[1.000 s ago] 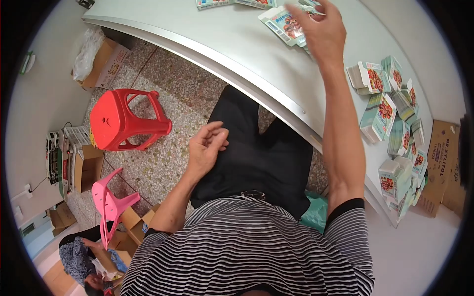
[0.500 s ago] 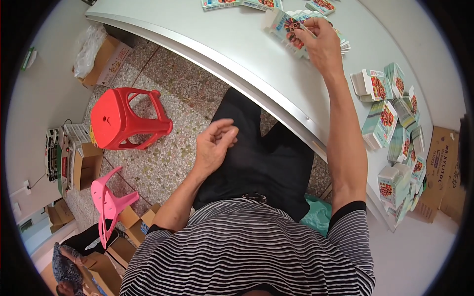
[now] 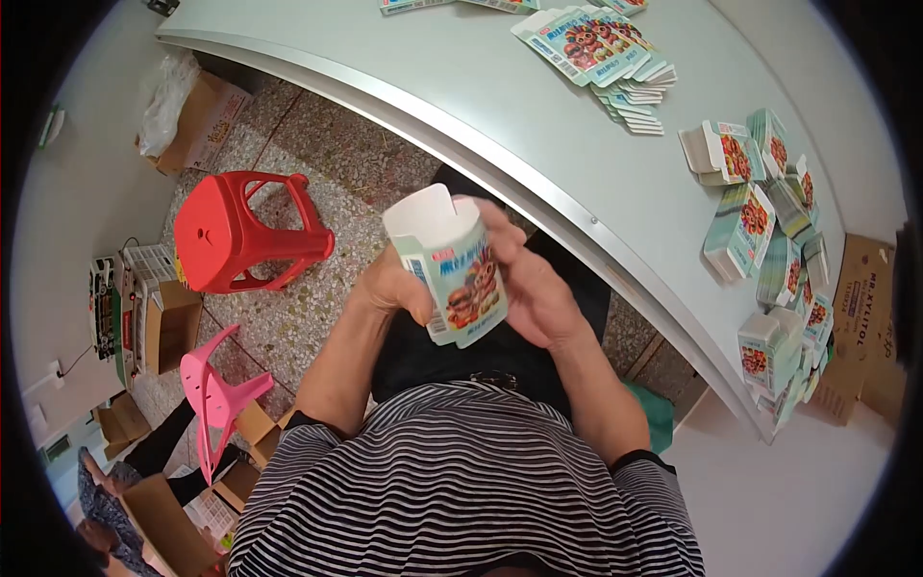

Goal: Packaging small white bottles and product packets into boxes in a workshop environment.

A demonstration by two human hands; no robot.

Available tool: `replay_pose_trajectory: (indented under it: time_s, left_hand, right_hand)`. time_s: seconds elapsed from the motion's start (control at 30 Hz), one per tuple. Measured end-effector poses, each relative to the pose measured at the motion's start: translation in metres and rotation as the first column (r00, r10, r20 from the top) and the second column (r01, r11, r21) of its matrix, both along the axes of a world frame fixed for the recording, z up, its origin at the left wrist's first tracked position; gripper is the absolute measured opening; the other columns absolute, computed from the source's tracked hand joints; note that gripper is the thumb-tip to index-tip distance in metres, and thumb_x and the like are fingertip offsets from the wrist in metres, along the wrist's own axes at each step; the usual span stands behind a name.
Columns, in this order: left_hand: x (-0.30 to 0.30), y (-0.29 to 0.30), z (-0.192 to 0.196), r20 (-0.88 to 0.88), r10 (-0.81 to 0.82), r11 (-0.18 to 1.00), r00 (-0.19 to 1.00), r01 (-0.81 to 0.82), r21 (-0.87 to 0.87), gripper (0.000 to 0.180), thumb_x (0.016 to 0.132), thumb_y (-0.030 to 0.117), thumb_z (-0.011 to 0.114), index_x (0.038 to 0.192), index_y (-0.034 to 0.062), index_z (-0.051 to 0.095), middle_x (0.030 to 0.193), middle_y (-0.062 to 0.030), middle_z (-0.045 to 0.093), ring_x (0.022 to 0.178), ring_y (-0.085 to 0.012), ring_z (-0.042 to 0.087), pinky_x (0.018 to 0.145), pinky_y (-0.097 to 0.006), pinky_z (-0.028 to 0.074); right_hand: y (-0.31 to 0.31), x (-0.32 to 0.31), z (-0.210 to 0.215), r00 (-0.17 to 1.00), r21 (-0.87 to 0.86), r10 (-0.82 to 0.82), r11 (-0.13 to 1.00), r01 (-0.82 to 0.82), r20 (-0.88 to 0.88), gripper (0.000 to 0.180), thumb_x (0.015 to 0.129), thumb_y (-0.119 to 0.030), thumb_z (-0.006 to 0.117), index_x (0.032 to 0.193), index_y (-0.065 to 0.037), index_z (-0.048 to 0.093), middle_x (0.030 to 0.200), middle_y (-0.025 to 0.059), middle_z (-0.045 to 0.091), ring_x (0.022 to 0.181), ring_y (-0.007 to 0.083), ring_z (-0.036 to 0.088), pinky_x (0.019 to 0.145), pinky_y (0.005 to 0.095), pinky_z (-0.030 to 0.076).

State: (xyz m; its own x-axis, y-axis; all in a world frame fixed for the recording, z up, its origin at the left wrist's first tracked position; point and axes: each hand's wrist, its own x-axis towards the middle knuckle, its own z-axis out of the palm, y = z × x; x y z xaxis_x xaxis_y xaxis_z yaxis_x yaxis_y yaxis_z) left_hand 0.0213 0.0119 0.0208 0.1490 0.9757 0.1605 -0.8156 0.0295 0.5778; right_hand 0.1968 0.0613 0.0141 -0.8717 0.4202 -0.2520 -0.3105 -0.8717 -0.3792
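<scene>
In front of my lap a small pale-green and white carton (image 3: pixel 468 279) stands opened out, its top end gaping with a white flap up. My left hand (image 3: pixel 386 288) grips its left side, the thumb across the front. At the carton's right edge is my right hand (image 3: pixel 536 296), its fingers against the side and partly behind it, slightly blurred. Ahead on the table lies a fanned pile of flat folded cartons (image 3: pixel 601 48). More cartons, in stacked bundles (image 3: pixel 740 236), sit along the table's right end.
The white table (image 3: pixel 433 67) curves across in front of me with a metal edge. To the left stand a red stool (image 3: pixel 216 231) and a pink stool (image 3: pixel 212 385). Cardboard boxes (image 3: pixel 173 327) line the left side; another person (image 3: pixel 115 490) is at the lower left.
My right hand has come back from the pile on the table to my lap with a carton. The carton is now opened out, and my left hand has closed on it.
</scene>
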Motion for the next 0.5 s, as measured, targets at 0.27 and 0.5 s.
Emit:
replay_pose_trajectory:
  time_s: [0.27,0.5]
  left_hand:
    - [0.013,0.0,-0.019,-0.155,-0.019,0.982,0.988,0.047,0.181,0.085,0.038,0.031,0.099,0.107,-0.0039,0.064,0.106,-0.012,0.068,0.112,-0.0325,0.061,0.113,-0.051,0.029]
    - [-0.001,-0.011,-0.016,-0.224,-0.298,0.953,0.928,0.304,-0.012,0.082,0.04,0.026,0.098,0.108,-0.0032,0.065,0.123,-0.0159,0.061,0.119,-0.0262,0.055,0.104,-0.043,0.041]
  right_hand:
    - [-0.021,0.007,-0.004,0.984,0.062,0.124,0.991,-0.117,-0.127,0.072,0.087,-0.013,0.068,0.147,-0.005,0.029,0.141,0.0048,0.044,0.135,0.0176,0.041,0.113,0.0374,0.032]
    - [-0.032,0.011,-0.017,0.969,0.04,0.213,0.977,-0.209,-0.129,0.076,0.081,-0.024,0.079,0.141,-0.003,0.039,0.141,0.0086,0.046,0.133,0.0243,0.044,0.112,0.0433,0.034]
